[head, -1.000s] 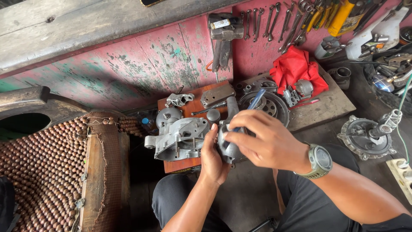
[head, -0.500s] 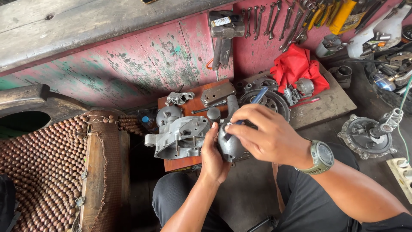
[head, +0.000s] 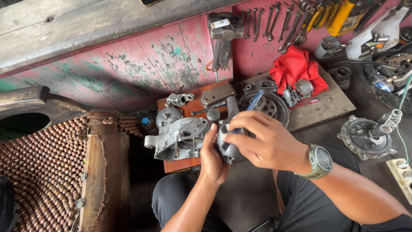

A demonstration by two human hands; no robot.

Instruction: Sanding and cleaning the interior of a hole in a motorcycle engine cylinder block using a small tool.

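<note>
— Pink, peeling wall behind; where's the work?
— Over the orange board (head: 182, 163); left hand (head: 213, 157) cups a grey casting (head: 229, 148), fingers closed round it; right hand (head: 262, 139) pinches a blue-handled tool (head: 253, 103) against it.
— Next?
— Probably steady pressure, casting kept still.

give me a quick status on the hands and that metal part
Left hand cups the grey metal part. Right hand on top with a blue-handled tool. Silver engine casing close on the left, nothing blocking.
</note>
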